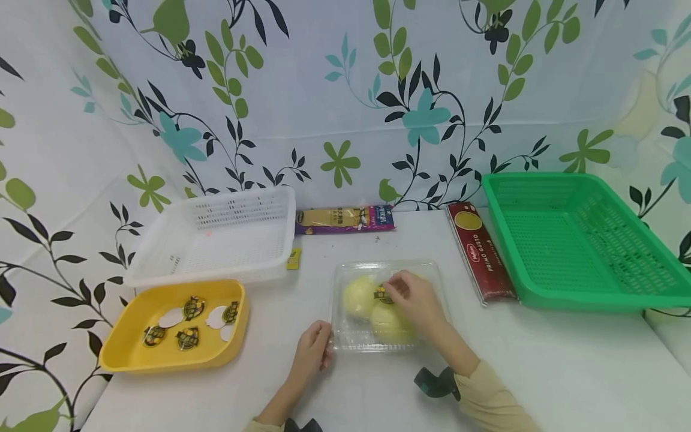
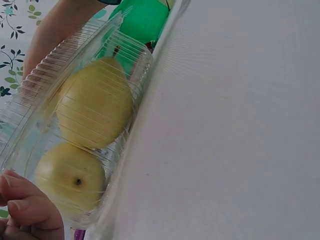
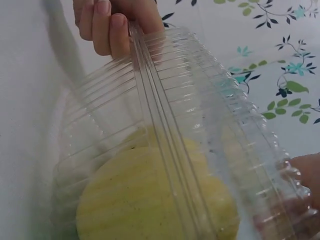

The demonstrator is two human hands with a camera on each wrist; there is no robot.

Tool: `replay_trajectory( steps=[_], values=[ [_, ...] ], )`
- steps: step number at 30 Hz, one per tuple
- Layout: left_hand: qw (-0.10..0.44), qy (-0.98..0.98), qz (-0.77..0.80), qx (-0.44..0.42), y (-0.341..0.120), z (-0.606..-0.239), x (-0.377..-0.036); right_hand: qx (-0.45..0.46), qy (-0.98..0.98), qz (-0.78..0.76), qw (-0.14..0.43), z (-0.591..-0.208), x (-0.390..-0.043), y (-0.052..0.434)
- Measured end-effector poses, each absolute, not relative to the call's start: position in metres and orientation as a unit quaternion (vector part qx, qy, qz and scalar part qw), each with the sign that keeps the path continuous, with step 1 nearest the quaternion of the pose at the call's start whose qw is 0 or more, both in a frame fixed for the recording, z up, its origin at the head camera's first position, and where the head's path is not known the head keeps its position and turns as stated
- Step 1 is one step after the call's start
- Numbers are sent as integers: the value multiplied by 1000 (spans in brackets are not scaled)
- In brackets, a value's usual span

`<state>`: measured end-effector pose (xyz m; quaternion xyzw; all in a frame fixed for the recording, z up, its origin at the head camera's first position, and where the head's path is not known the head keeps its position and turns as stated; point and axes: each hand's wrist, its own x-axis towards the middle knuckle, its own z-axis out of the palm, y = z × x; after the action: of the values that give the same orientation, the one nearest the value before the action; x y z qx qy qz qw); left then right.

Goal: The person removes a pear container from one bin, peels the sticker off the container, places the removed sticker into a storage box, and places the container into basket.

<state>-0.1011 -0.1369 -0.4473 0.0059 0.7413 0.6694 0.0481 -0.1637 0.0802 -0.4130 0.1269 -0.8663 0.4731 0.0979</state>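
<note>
I'm looking down at a white tabletop [image 1: 540, 372] closed in on three sides by a white cloth backdrop [image 1: 335, 90] printed with green and teal leaves. Between my two hands sits a clear ribbed plastic clamshell box [image 1: 385, 306] holding round pale-yellow pears [image 1: 358, 295]; the left wrist view shows two of them through the ribbed wall. My left hand [image 1: 312, 352] grips the box's near left corner, fingers curled on its edge. My right hand [image 1: 418, 300] rests on top of the lid, fingertips bent down onto a small dark-and-gold round sticker [image 1: 384, 293] there; I cannot tell whether they pinch it or only press it.

To the left of my left hand lies a shallow yellow plastic tray [image 1: 129, 348] with several of the same kind of dark-and-gold stickers [image 1: 193, 307] and a few white ovals scattered inside. Just beyond it is a white perforated plastic basket [image 1: 216, 240], and a small yellow tag [image 1: 294, 258] lies by its near right corner. Straight beyond the box, against the backdrop, lies a flat purple-and-yellow packet [image 1: 345, 219]. To the right of my right hand lies a long dark-red pasta box [image 1: 481, 255], touching the side of a large green perforated plastic basket [image 1: 588, 240]. A beige sleeve [image 1: 496, 402] covers my right forearm.
</note>
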Motion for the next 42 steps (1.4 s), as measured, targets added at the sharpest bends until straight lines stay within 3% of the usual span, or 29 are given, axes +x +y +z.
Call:
replay_trajectory(
  steps=[14,24,34,42],
  values=[
    [42,746,664,23,-137,-450,-99,110,-908,395,79,-417,-163,68],
    [33,745,665,29,-135,-451,-98,121,-919,358,114,-418,-162,67],
    [26,742,668,35,-134,-452,-98,170,-912,325,184,-421,-163,66],
    [27,743,668,28,-134,-450,-98,179,-903,340,192,-422,-163,69]
  ],
)
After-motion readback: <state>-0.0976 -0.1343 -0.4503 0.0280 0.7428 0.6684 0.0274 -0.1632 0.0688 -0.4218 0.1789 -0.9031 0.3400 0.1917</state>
